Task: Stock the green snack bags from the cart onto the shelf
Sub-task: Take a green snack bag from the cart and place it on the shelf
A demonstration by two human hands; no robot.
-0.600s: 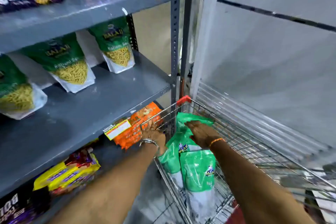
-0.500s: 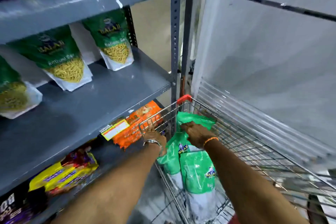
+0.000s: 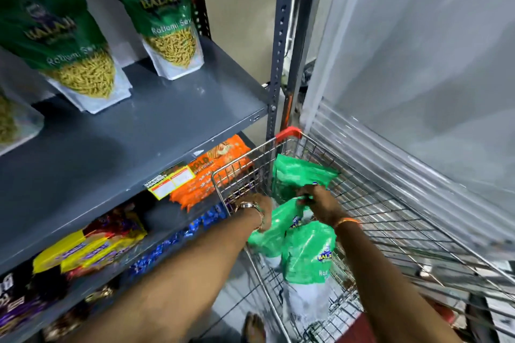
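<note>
Several green snack bags stand in the wire cart (image 3: 390, 203) at the lower right: one at the back (image 3: 302, 175), one in the middle (image 3: 271, 234), one nearest me (image 3: 308, 255). My right hand (image 3: 319, 203) pinches the top edge of the middle bag. My left hand (image 3: 257, 209), with a watch on its wrist, reaches over the cart's rim and grips that bag's left side; its fingers are partly hidden. On the grey shelf (image 3: 172, 122) stand matching green bags, one at the right (image 3: 167, 25) and one further left (image 3: 67, 47).
Orange packets (image 3: 214, 172) and yellow-purple packets (image 3: 92, 245) fill the lower shelf beside the cart. A perforated steel upright (image 3: 280, 50) stands between shelf and cart. A white glossy panel (image 3: 418, 50) rises at the right. A foot (image 3: 252, 326) shows below.
Both hands have sunk a little lower into the cart and closed on the middle green bag. My view has dropped and come closer to the shelf.
</note>
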